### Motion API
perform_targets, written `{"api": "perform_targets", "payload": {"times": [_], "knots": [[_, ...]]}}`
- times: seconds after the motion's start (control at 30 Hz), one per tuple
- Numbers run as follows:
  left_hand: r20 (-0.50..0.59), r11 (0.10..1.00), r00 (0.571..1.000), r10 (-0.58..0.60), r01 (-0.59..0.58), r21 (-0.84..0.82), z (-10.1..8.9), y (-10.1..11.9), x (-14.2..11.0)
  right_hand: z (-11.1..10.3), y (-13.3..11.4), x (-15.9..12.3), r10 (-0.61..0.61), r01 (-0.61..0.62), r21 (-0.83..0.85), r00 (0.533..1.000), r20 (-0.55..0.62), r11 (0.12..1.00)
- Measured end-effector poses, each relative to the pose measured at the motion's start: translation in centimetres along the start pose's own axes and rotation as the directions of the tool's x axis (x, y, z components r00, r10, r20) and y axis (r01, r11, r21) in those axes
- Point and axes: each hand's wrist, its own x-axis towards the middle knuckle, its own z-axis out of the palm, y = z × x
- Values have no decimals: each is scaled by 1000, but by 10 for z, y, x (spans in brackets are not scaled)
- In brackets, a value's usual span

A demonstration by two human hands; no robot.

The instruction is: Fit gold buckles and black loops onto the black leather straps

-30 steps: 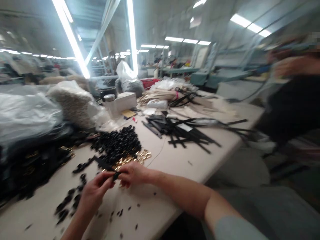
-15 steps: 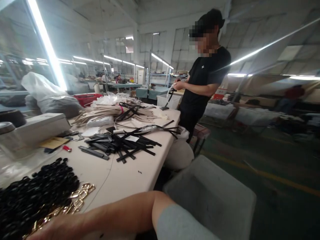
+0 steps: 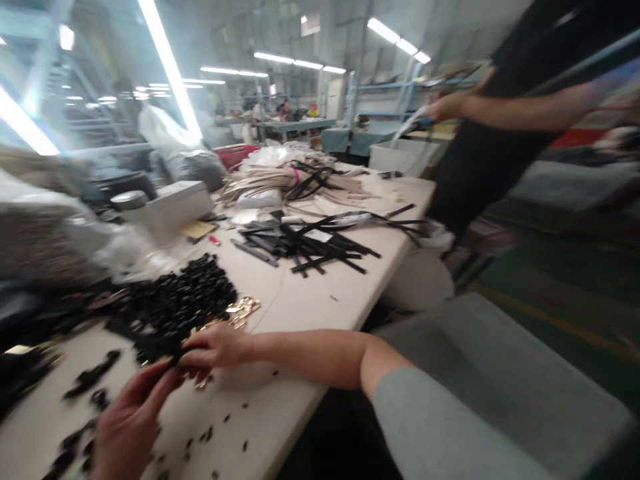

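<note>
over the tabletop (image 3: 280,293), beside a heap of small black pieces (image 3: 187,290), lies a black strip (image 3: 145,341). the left hand (image 3: 131,408) and right hand (image 3: 217,348) have fingers pinched nearly together on its near end. it is likely light and pliant, best gripped there; it looks flat, dark, blurred.

We have a lane of open tabletop (image 3: 300,303) running from our right forearm (image 3: 310,353) out to the black strips (image 3: 310,241), which block it. Ahead of our right hand (image 3: 217,350), the gold pieces (image 3: 243,309) and the black heap (image 3: 180,297) stand in the way; right of our left hand (image 3: 130,420), small dark bits (image 3: 245,445) dot the surface.
</note>
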Motion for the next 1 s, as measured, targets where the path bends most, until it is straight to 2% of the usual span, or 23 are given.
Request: {"api": "perform_targets", "payload": {"times": [0.03,0.07,0.13,0.2,0.3,0.43,0.67,0.87,1.0], "knots": [[-16,994,998,-65,63,-93,-14,2,-7,0,0,0,-35,37,42,999,-41,998],[21,966,992,-122,123,-228,-22,4,-11,0,0,1,-58,64,64,994,-88,996],[6,888,979,-204,187,-420,-28,6,-8,-3,3,3,-101,115,102,987,-128,988],[-16,809,971,-240,191,-556,-29,5,1,-4,5,4,-112,125,130,988,-104,984],[-46,741,964,-260,169,-650,-30,4,8,-2,6,1,-101,106,65,992,-71,992],[-58,736,965,-255,155,-660,-32,2,3,1,5,-2,-97,93,-54,992,-75,994],[29,764,971,-239,206,-612,-29,-2,2,0,-4,-6,-90,71,-153,988,-125,986],[103,831,982,-160,190,-523,-38,3,-2,-2,-8,-9,-48,50,-103,999,23,993],[168,831,969,-184,244,-500,-41,6,-4,-3,-9,-10,-47,54,-88,996,76,995]]}}
